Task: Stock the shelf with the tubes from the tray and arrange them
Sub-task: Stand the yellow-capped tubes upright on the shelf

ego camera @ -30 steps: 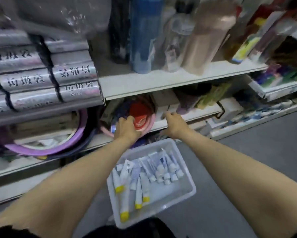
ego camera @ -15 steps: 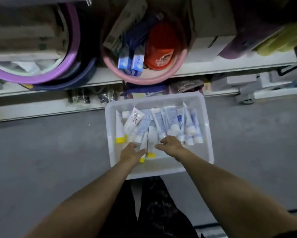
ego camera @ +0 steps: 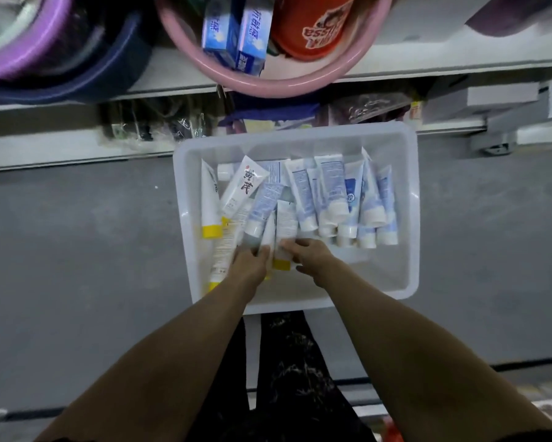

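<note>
Bare, our left hand [ego camera: 247, 261] curls around a pale blue-labelled tube [ego camera: 262, 212]; our right hand [ego camera: 309, 253] pinches a white yellow-capped tube [ego camera: 284, 231]. Both lie among tubes in the translucent white plastic tray [ego camera: 410, 218] on the grey floor [ego camera: 77, 250], below the white shelf [ego camera: 179, 71].

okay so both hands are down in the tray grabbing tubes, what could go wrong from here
The tubes lie overlapped in a loose pile, so pulling one from under the left hand or right hand may drag its neighbours along or drop one. The pink basin on the shelf overhangs the shelf edge above the tray; a rising hand could knock it.
</note>
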The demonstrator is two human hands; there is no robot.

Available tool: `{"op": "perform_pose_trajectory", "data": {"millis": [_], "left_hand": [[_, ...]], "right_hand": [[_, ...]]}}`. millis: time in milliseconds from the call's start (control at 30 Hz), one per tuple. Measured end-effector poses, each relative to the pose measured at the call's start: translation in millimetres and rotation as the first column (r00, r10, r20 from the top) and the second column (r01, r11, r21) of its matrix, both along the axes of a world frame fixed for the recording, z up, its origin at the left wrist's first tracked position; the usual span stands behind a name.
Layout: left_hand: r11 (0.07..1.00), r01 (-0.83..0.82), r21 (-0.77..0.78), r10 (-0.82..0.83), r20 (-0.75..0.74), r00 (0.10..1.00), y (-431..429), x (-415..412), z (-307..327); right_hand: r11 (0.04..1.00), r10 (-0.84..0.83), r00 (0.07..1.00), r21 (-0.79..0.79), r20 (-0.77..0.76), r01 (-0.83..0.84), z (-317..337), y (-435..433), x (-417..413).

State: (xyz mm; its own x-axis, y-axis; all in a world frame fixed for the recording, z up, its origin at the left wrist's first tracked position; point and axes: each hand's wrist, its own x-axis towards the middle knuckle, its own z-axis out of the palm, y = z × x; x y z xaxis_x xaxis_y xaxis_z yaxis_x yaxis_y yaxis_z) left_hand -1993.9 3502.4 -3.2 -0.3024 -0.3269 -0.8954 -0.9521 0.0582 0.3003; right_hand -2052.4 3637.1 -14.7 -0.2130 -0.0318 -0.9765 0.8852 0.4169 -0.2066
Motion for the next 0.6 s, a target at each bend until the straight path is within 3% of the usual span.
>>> {"op": "perform_pose_trajectory", "data": {"millis": [200,400,533,600], "left_hand": [[0.971,-0.128,0.201,0.106,0.116,0.988,4.2,-1.6,6.8],[0.868,-0.335,0.367,0.29,0.174,0.941,-2.2,-0.4,30.8],[0.812,-0.445,0.379,0.395,0.206,0.895,-3.1,-4.2,63.7],[0.805,-0.486,0.34,0.452,0.179,0.874,-5.7,-7.9,88.7]], "right_hand": [[0.993,-0.078,0.99,-0.083,0.116,0.088,-0.7,15.4,-0.3],[0.986,-0.095,0.981,-0.119,0.172,0.116,31.5,17.2,-8.7],[0.993,-0.077,0.99,-0.083,0.121,0.087,70.8,13.2,-17.9],[0.981,-0.144,0.983,-0.117,0.112,0.157,95.6,9.9,-19.2]]}}
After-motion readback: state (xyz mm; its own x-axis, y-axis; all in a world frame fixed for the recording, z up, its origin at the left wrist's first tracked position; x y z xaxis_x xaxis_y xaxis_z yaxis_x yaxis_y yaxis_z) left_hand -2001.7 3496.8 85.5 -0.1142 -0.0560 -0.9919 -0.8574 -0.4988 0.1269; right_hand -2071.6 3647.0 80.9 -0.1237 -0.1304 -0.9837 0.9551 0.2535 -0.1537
